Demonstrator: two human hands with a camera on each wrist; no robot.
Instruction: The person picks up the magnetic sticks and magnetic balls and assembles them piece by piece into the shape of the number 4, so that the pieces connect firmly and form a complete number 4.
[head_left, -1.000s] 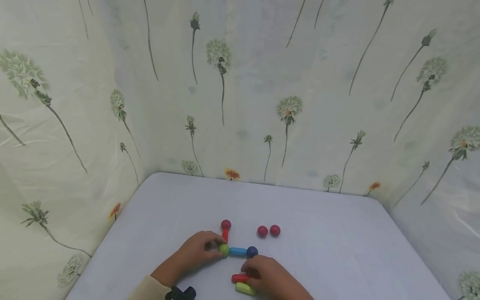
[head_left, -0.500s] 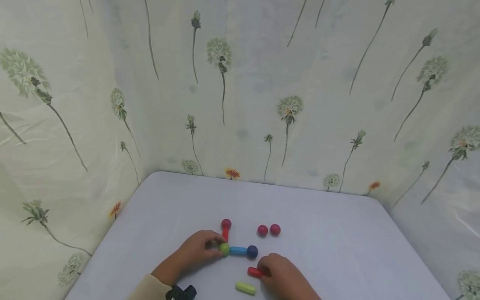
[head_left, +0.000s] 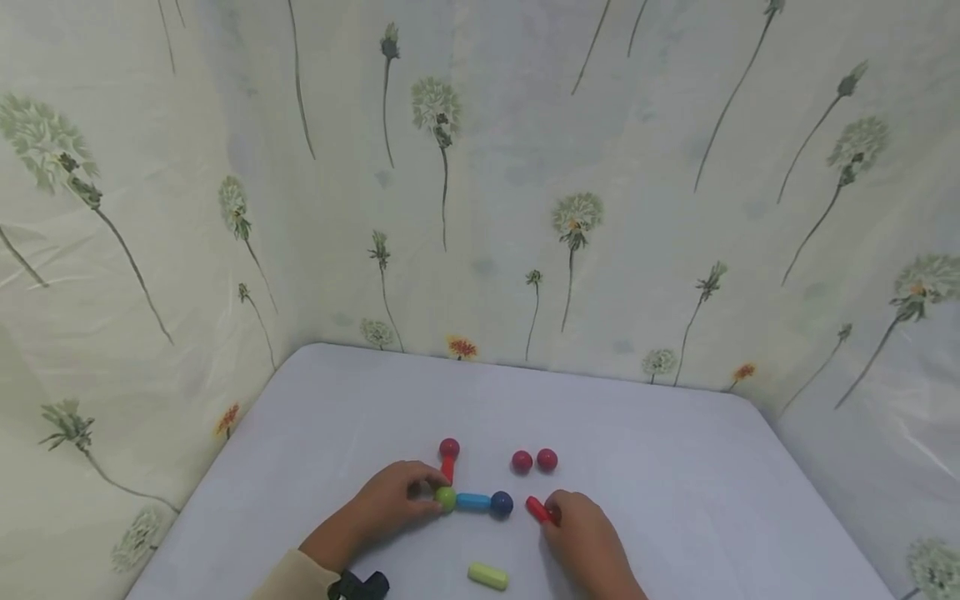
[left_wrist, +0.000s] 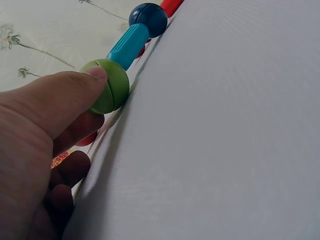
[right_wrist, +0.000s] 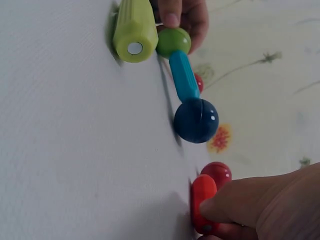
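Observation:
My left hand [head_left: 399,502] pinches a green ball [left_wrist: 111,86] between thumb and fingers. A blue rod [head_left: 473,502] joins that ball to a dark blue ball [head_left: 501,504] on its right. From the green ball a red rod [head_left: 447,469] runs back to a red ball [head_left: 449,448]. To the right of the dark blue ball, my right hand [head_left: 587,537] holds a second red rod [right_wrist: 203,200], its free end tilted toward that ball with a gap between them. In the right wrist view the thumb lies along this rod.
Two loose red balls, a left one [head_left: 522,462] and a right one [head_left: 547,459], sit behind the dark blue ball. A yellow-green rod [head_left: 487,576] lies near the front of the white table [head_left: 360,392]. Floral-patterned sheeting [head_left: 480,183] surrounds the table's back and sides.
My right hand has lifted the red rod away from beside the yellow-green rod and carried it right and back, turning it. My left hand stays on the green ball.

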